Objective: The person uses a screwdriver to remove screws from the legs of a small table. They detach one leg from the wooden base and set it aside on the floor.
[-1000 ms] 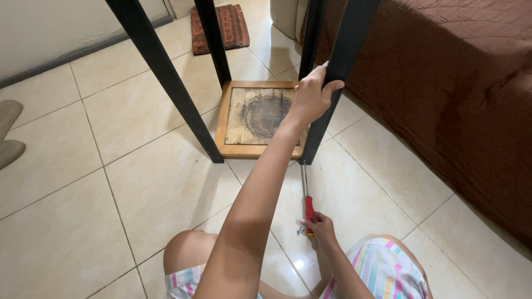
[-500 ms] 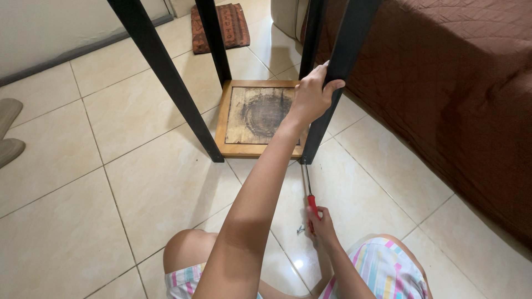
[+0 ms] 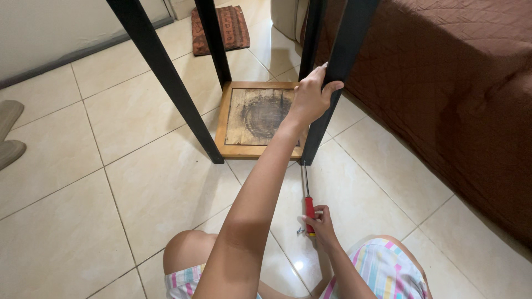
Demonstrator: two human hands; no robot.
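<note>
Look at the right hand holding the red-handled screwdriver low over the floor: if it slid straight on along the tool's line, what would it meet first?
Probably the foot of the near black table leg, where the screwdriver tip points from the right hand; depth is unclear.

So the right hand (image 3: 320, 222) is where the action is. Half a second ago it had the red screwdriver (image 3: 308, 204) tipped a bit, handle leaning toward 5 o'clock with the hand lower on it. Now the handle's back closer to straight, pointing 12 to 6, like a second ago. The hand has slid back toward 7 o'clock, down by the little screws (image 3: 300, 229) on the floor.
</note>
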